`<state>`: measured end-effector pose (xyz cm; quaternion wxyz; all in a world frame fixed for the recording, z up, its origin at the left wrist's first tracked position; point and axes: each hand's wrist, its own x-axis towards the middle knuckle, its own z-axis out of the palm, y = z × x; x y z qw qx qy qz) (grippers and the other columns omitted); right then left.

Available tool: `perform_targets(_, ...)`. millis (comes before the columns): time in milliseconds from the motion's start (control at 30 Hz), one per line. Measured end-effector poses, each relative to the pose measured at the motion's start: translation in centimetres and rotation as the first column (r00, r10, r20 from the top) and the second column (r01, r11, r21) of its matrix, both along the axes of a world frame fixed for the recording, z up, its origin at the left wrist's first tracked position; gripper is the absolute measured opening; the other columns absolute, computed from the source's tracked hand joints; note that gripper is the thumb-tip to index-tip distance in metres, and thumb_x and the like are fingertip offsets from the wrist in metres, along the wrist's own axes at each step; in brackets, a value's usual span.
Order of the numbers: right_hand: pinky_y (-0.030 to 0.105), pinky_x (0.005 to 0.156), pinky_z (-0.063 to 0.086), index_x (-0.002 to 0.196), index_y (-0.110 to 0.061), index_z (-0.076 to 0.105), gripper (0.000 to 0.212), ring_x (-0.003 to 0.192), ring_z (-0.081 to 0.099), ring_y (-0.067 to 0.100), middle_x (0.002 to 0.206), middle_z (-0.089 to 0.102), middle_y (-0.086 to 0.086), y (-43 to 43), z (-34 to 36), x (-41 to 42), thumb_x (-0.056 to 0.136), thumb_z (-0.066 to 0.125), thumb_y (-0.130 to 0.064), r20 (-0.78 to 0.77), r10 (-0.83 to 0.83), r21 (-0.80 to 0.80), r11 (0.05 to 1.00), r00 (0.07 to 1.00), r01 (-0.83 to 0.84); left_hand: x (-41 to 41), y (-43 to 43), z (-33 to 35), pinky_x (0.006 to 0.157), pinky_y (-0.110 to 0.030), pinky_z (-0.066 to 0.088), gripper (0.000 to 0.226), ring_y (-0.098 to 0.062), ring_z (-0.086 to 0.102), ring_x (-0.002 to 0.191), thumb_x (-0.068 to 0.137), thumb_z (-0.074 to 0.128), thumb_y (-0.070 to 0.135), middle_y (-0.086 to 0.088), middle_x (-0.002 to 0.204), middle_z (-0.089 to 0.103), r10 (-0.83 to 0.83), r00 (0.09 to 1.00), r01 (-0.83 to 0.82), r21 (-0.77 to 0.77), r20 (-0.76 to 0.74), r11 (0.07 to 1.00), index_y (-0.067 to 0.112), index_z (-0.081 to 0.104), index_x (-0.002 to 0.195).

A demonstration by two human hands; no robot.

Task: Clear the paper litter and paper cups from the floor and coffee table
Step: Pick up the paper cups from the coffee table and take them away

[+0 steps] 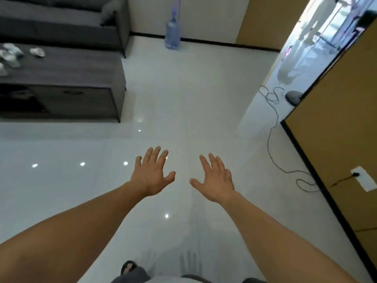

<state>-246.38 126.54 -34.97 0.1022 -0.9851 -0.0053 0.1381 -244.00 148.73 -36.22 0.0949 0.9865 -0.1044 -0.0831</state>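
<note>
Crumpled paper litter (12,56) lies on the dark desk (81,66) at far left, in front of a grey sofa (61,27). Over the glossy white floor (183,99), the left hand (152,174) and the right hand (216,180) hover side by side, palms down, fingers (157,154) spread wide and holding nothing. A dark cable (271,139) trails along the right wall.

The head camera looks forward and steeply down over the floor (183,94); left hand (152,173) and right hand (216,178) are near, the table (81,66) farther at upper left.
</note>
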Motion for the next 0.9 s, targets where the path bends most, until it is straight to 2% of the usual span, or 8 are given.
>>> perform_targets(200,0.051,0.118,0.008,0.156,-0.032,-0.003,0.088,0.150,-0.012,0.022,0.164,-0.011,-0.001,14.5,1.6,7.7,0.089,0.042,-0.069,0.026,0.175,0.037,0.984,0.984,-0.176,3.8,15.6,2.2,0.117,-0.052,0.007,0.079,-0.023,-0.006,0.148,0.089,0.024,0.068,-0.001,0.162,-0.003,0.212,0.976,-0.212,-0.007,0.038,0.977,0.027,0.003,0.153)
perform_targets(400,0.052,0.118,0.012,0.156,-0.032,-0.002,0.089,0.150,-0.009,0.024,0.164,-0.008,0.000,25.8,1.7,15.5,0.088,0.041,-0.071,0.035,0.337,0.008,0.941,0.941,-0.337,7.7,26.1,2.2,0.116,-0.051,0.008,0.079,-0.023,-0.004,0.148,0.089,0.027,0.068,-0.001,0.161,0.000,0.408,0.912,-0.406,-0.047,0.053,0.913,0.027,0.005,0.152)
perform_targets(600,0.052,0.118,0.011,0.155,-0.034,-0.003,0.088,0.150,-0.009,0.025,0.164,-0.009,-0.001,38.5,1.0,25.8,0.088,0.040,-0.072,0.053,0.480,0.020,0.876,0.876,-0.481,13.9,36.5,2.2,0.117,-0.050,0.008,0.079,-0.023,-0.005,0.148,0.089,0.029,0.068,0.000,0.161,-0.001,0.548,0.834,-0.548,-0.026,0.063,0.836,0.028,0.004,0.152)
perform_targets(900,0.054,0.118,0.011,0.155,-0.035,0.000,0.088,0.150,-0.010,0.023,0.164,-0.009,-0.002,56.5,3.5,39.1,0.087,0.044,-0.071,0.080,0.665,0.013,0.744,0.742,-0.668,23.0,52.3,4.3,0.117,-0.049,0.010,0.078,-0.021,-0.004,0.148,0.089,0.032,0.065,0.000,0.161,0.001,0.743,0.663,-0.738,-0.084,0.092,0.669,0.026,0.006,0.152)
